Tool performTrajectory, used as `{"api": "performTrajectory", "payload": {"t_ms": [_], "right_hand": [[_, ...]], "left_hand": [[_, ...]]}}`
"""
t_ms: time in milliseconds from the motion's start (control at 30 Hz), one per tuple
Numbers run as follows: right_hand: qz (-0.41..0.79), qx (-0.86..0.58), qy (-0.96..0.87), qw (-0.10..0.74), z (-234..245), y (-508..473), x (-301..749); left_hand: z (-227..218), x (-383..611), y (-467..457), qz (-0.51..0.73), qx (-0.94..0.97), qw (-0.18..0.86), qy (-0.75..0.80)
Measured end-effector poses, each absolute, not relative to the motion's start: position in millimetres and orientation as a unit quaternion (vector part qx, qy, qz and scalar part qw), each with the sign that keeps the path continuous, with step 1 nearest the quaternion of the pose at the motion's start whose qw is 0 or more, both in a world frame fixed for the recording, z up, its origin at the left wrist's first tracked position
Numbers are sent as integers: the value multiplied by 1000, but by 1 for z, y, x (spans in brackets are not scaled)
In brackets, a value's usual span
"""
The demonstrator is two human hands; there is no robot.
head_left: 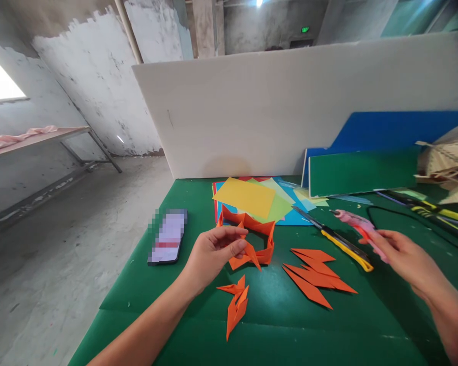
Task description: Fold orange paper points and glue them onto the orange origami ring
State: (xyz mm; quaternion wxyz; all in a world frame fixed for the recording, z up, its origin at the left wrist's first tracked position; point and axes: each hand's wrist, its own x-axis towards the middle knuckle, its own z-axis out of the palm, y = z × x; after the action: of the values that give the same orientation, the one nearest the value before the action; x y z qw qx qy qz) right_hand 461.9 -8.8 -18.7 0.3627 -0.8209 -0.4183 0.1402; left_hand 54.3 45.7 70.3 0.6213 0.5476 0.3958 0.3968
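Observation:
My left hand (209,256) pinches a small folded orange paper piece (253,256) between thumb and fingertips. Directly behind it sits a ring of folded orange paper (269,236), partly covered by my fingers. My right hand (408,259) is wrapped around a pink glue gun (351,222), its nozzle pointing left and away from me. Flat, pointed orange paper pieces (315,277) lie in a group between my hands. Closer to me are a few more folded orange pieces (237,310). A yellow utility knife (345,249) rests beside the glue gun.
Coloured paper sheets (246,197) are piled behind the ring. A phone (168,238) lies on the green tabletop (137,284) at left. A white board (252,112) and a green board (362,173) stand at the back. A black cable (416,213) crosses the right side.

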Motion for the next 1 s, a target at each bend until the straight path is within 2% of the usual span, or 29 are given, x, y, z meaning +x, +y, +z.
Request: {"api": "performTrajectory", "payload": {"t_ms": [100, 267, 400, 600, 700, 800, 833, 900, 967, 1000], "right_hand": [[197, -822, -413, 340, -21, -9, 466], [194, -828, -453, 267, -15, -8, 460], [204, -812, -485, 252, -12, -6, 452], [175, -801, -505, 270, -16, -7, 451], [161, -801, -519, 252, -15, -8, 455], [86, -814, -524, 236, -1, -11, 448], [34, -815, -525, 243, 7, -14, 439], [-68, -788, -522, 318, 26, -21, 411], [-60, -747, -525, 402, 45, -28, 372], [-4, -705, -566, 427, 53, -30, 351]], "left_hand": [[71, 54, 45, 399, 557, 625, 374], [72, 52, 43, 393, 558, 633, 366], [72, 51, 43, 389, 569, 626, 365], [74, 52, 44, 389, 574, 619, 369], [75, 52, 43, 388, 574, 620, 369], [75, 52, 44, 391, 578, 614, 369], [74, 51, 44, 393, 581, 609, 370], [73, 50, 44, 396, 591, 594, 376], [71, 49, 44, 397, 605, 574, 383], [71, 49, 44, 397, 612, 563, 387]]}}
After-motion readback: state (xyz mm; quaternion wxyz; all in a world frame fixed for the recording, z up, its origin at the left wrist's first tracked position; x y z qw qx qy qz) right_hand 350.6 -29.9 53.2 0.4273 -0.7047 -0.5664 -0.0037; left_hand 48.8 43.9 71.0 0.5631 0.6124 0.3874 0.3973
